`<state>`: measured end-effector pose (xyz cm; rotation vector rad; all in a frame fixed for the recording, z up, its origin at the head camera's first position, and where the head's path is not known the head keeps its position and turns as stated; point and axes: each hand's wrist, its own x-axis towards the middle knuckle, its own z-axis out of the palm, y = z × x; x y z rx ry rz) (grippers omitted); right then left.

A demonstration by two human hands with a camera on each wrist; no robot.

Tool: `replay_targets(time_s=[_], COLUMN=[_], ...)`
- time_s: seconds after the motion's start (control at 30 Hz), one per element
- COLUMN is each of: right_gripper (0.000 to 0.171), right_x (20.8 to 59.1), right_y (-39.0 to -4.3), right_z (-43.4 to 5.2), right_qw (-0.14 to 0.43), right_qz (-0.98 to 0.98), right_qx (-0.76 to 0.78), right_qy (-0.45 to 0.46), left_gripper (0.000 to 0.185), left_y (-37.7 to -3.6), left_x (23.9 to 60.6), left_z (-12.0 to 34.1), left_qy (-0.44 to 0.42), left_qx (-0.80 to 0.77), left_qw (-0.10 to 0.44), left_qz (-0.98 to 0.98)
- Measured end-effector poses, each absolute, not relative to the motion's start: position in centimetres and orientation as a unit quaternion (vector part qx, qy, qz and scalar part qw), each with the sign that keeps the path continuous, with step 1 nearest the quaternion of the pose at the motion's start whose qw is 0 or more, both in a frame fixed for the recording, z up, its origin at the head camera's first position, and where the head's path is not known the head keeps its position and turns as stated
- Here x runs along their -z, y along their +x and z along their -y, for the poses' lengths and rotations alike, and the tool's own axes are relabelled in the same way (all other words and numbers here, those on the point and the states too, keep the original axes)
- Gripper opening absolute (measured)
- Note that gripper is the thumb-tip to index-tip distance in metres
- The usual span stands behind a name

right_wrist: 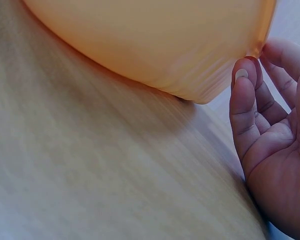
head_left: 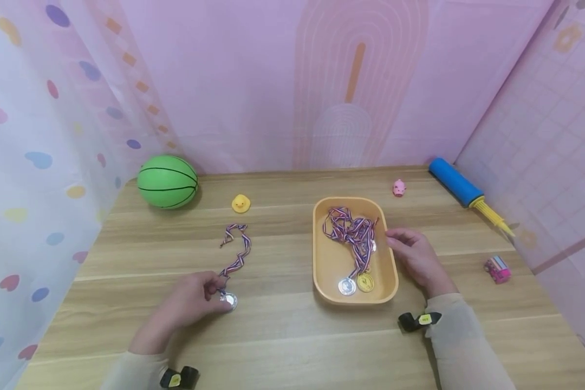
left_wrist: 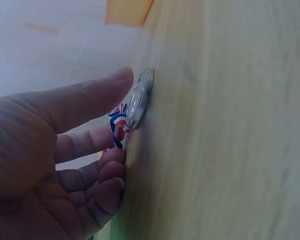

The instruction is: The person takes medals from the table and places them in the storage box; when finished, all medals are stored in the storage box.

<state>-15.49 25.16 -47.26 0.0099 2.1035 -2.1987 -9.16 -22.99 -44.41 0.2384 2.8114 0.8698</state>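
My left hand [head_left: 189,301] is low over the table, its thumb and fingers closed about a silver medal [head_left: 231,301]. In the left wrist view the thumb touches the edge of the medal [left_wrist: 141,97], and the fingers meet its ribbon. The striped ribbon [head_left: 246,246] trails away across the wood. My right hand [head_left: 416,258] holds the right rim of an orange plastic basket [head_left: 316,260] with its fingertips. Inside lie a silver medal [head_left: 347,286], a gold medal [head_left: 365,282] and tangled striped ribbons [head_left: 351,230]; another medal is partly hidden under them.
Along the back stand a green ball [head_left: 168,182], a yellow rubber duck [head_left: 241,203] and a small pink pig [head_left: 398,188]. A blue hand pump [head_left: 455,181] lies at the back right, with a pink toy vehicle [head_left: 497,269] nearer me.
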Motion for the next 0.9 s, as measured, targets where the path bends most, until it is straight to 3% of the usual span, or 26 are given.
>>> replay_targets(time_s=[0.27,0.9], right_gripper=[0.023,0.028], right_x=[47.3,47.3], right_y=[-15.5,-15.4], right_z=[-25.2,-25.3], right_qw=[0.053,0.051], right_qz=[-0.695,-0.702], right_qx=[0.717,0.71], right_qy=[0.007,0.005], left_gripper=[0.047,0.029], left_y=[-9.0,-8.9], left_x=[44.6,44.0], left_z=[22.2,21.3], left_qy=[0.101,0.106], left_qx=[-0.262,-0.287], left_qw=[0.083,0.116], left_qz=[-0.956,-0.945])
